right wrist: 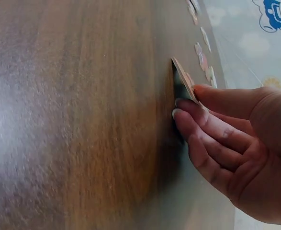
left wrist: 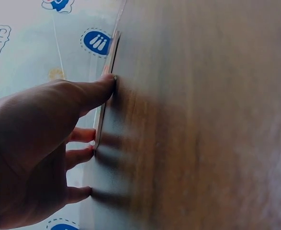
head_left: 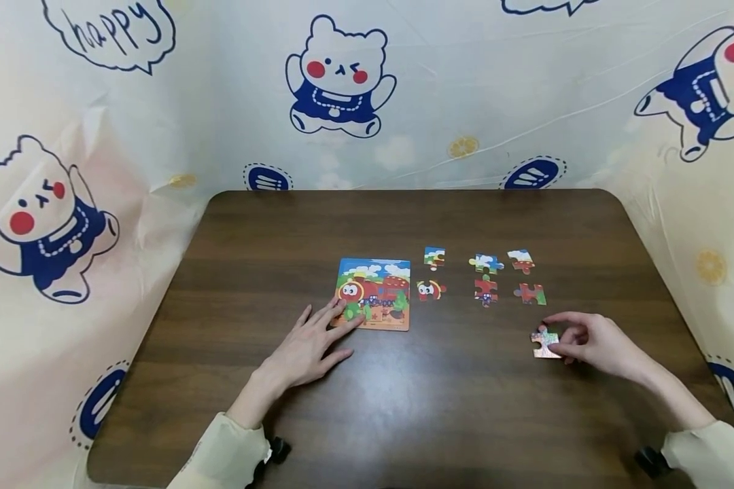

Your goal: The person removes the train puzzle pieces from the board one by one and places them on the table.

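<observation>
My right hand [head_left: 599,343] pinches a jigsaw piece [head_left: 544,343] between thumb and fingers, close over the table's right side. The right wrist view shows this piece [right wrist: 184,81] tilted, thumb on one face and fingertips under the other. My left hand [head_left: 306,346] lies with spread fingers at the lower left of a square puzzle board [head_left: 397,272] printed with a red cartoon train. Its fingertips overlap the board's picture. Seen edge-on from the left wrist, the board [left wrist: 109,64] is thin and flat, with the thumb [left wrist: 95,93] at its near edge.
Several loose jigsaw pieces lie in two rows right of the board, among them a train-face piece [head_left: 430,291], a blue-and-green piece [head_left: 486,263] and a red piece [head_left: 530,294]. Behind the brown wooden table [head_left: 251,231] hangs a curtain [head_left: 220,102] with bear prints.
</observation>
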`<state>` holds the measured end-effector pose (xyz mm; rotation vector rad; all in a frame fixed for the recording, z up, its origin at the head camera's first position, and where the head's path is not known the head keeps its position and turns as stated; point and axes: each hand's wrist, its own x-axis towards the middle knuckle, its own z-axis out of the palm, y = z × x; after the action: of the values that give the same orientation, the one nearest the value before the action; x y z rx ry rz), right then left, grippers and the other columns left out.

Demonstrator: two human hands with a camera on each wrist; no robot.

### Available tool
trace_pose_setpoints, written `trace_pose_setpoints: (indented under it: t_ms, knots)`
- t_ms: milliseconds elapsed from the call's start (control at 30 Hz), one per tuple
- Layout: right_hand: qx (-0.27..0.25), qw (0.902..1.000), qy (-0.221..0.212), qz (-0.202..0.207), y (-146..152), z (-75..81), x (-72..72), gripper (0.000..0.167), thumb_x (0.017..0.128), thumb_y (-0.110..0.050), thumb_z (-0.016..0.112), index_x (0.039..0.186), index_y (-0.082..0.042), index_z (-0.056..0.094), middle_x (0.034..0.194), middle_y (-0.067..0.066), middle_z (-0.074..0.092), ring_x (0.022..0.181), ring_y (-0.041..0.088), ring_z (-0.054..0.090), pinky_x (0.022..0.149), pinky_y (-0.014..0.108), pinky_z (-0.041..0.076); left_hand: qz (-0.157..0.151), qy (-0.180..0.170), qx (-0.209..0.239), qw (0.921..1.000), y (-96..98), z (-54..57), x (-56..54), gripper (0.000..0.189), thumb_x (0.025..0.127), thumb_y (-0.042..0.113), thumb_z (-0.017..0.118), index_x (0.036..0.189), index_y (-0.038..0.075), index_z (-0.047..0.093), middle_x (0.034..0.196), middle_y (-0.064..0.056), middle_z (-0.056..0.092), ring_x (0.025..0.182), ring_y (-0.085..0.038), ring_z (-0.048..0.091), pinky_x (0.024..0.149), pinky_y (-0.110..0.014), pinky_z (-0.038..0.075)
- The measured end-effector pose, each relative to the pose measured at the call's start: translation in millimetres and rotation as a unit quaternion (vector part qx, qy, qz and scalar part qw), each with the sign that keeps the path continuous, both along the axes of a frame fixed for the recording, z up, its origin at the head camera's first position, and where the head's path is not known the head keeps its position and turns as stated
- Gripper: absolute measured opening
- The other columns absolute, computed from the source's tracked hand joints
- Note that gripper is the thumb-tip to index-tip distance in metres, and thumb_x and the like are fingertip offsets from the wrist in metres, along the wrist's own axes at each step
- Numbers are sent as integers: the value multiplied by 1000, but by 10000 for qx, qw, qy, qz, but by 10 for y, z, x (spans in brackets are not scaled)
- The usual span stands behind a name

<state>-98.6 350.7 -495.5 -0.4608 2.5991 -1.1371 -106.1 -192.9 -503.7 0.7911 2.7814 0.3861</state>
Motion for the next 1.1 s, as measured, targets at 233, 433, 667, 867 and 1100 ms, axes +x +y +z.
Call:
trace_pose_setpoints:
  t_ms: [233, 433, 667, 867, 1100]
  knots:
    - [526, 9984, -146, -177, -76, 46, -13, 49, 94, -9, 87, 135, 6, 68, 70, -8, 73, 58, 5, 65, 58, 25, 52, -33, 41, -1, 10000, -18, -17, -1, 68, 107, 48, 69, 169, 33, 45, 177, -18, 40, 170, -38, 29, 130, -78, 25]
    - [888, 9956, -205, -217, -116, 55, -38, 53, 94, -14, 88, 138, 4, 64, 66, -6, 68, 55, 6, 59, 56, 25, 46, 16, 50, -20, 10000, -33, -29, -1, 69, 106, 50, 69, 169, 34, 46, 178, -16, 39, 170, -38, 29, 131, -78, 24]
    - [954, 9950, -63, -297, -154, 85, -40, 44, 95, -13, 87, 131, 3, 69, 66, -6, 67, 56, 4, 58, 57, 24, 45, 7, 38, -23, 10000, -27, -32, -5, 69, 107, 50, 69, 169, 35, 45, 178, -16, 39, 170, -38, 29, 131, -78, 23]
    - [690, 9956, 502, -380, -370, 161, -139, 25, 96, -11, 85, 117, 1, 77, 72, -6, 64, 62, -1, 51, 57, 22, 44, -29, 102, 58, 9999, -35, -39, 8, 69, 107, 49, 70, 169, 33, 46, 178, -16, 40, 170, -38, 29, 131, -78, 24]
    - [-122, 9985, 306, 431, -948, 202, -393, 30, 96, -8, 85, 123, 3, 76, 84, -3, 71, 70, 2, 58, 64, 21, 51, -3, 42, 50, 10000, -42, -30, -6, 69, 106, 50, 70, 169, 34, 46, 177, -15, 40, 169, -37, 32, 132, -77, 24]
